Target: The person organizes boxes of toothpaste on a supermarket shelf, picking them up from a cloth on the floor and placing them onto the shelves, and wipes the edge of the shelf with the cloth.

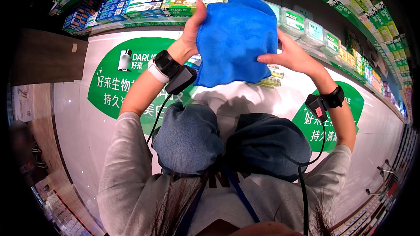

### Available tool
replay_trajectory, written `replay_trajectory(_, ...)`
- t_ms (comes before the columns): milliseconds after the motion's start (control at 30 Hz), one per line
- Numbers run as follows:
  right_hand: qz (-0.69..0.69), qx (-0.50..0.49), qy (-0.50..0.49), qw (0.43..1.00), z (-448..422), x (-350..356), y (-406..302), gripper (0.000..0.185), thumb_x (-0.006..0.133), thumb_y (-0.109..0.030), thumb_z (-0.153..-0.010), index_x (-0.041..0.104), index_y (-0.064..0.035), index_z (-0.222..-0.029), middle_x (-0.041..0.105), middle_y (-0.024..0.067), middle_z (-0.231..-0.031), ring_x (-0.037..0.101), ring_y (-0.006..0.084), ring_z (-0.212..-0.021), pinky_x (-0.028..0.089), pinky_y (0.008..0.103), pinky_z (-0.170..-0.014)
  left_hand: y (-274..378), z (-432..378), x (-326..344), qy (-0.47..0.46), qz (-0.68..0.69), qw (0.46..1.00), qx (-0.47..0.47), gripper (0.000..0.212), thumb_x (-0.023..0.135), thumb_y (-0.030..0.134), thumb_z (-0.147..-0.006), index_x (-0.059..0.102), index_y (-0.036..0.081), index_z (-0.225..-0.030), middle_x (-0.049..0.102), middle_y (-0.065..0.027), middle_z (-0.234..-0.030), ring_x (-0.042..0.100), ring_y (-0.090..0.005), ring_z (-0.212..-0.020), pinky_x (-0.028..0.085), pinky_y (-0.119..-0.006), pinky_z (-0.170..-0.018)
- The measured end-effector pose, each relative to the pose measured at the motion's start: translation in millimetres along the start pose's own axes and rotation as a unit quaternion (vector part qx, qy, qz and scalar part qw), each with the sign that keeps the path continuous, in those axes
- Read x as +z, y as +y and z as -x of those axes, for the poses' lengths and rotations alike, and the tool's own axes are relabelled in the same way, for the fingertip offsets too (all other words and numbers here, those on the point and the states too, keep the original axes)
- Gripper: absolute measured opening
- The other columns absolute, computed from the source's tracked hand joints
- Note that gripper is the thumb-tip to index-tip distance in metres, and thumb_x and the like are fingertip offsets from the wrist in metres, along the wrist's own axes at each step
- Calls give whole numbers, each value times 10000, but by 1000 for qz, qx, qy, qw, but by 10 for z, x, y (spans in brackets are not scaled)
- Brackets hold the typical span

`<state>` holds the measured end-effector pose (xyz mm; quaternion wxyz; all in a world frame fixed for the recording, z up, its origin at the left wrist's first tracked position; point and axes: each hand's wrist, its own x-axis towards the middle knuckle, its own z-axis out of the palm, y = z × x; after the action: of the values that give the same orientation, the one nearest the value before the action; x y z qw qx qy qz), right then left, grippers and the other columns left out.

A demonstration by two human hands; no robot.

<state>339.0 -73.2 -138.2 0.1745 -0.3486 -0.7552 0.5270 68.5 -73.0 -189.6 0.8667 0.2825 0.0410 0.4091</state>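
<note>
A blue microfibre cloth [238, 42] is spread between my two hands, in front of the lower store shelf. My left hand [192, 34] grips its left edge, thumb raised and fingers hidden behind the fabric. At the right edge, my right hand [290, 54] pinches the cloth, its thumb on the front and the other fingers mostly behind. Part of the shelf is covered by the cloth. Below its lower right corner, green and white cartons [275, 78] peek out; most of them are hidden.
Toothpaste boxes [193, 5] in stacks fill the shelf's left part. To the right stand clear plastic containers [293, 21] and more small boxes [361, 64]. An upper shelf edge [341, 5] curves overhead. Green floor stickers [108, 72] bear writing. My bent knees [188, 139] are close below.
</note>
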Motion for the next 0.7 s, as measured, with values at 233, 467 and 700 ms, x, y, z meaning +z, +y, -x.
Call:
replay_trajectory(233, 187, -50, -9, 981, 52, -299, 61, 588, 791, -313, -786, 563, -7, -1234, 542, 125, -1268, 530, 272, -1195, 435, 388, -1009, 309, -15, 607, 145, -463, 872, -61, 465, 727, 141, -810, 589, 13, -1235, 658, -68, -1136, 620, -151, -1009, 489, -308, -913)
replay_trajectory(467, 187, -20, 141, 972, 57, -257, 232, 666, 848, -390, -712, 462, -29, -1117, 545, 114, -1081, 541, 216, -1007, 449, 349, -915, 539, 112, 583, 161, -535, 823, -106, 243, 671, 223, -845, 721, 30, -984, 690, -4, -957, 597, -78, -875, 478, -253, -804)
replay_trajectory(700, -153, 53, 72, 984, 60, -242, 271, 788, 777, -398, -803, 351, -40, -1361, 565, 134, -1228, 545, 203, -1095, 422, 345, -976, 493, 156, 205, 68, -161, 980, -94, 264, 572, 87, -834, 651, -69, -1032, 687, -132, -1045, 673, -209, -915, 545, -344, -832)
